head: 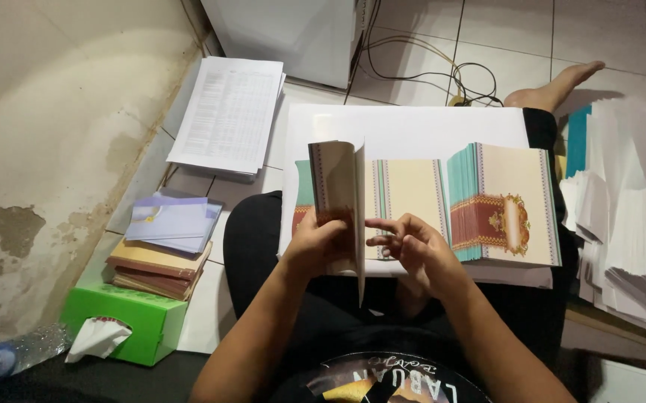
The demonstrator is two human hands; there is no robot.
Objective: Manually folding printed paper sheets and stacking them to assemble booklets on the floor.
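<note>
Left hand [314, 242] pinched a thin card [338, 195] upright at its bottom edge, over the lap board [405, 127]. Right hand [412, 250] half-open, fingertips at the lower corner, holding nothing. Card looked light, stiffish and bendable; best held by its edges. Card stack [506, 201] lay just beside.

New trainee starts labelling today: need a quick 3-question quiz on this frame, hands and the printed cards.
1. True or false: the left hand holds a folded card upright by its lower edge.
2. Which lies right of the hands? A) stack of decorated cards B) green tissue box C) printed sheets
3. Fill in: the right hand is at the card's ____ page.

Key
1. True
2. A
3. Inner; its fingers reach across towards that page, though contact cannot be told.
</note>
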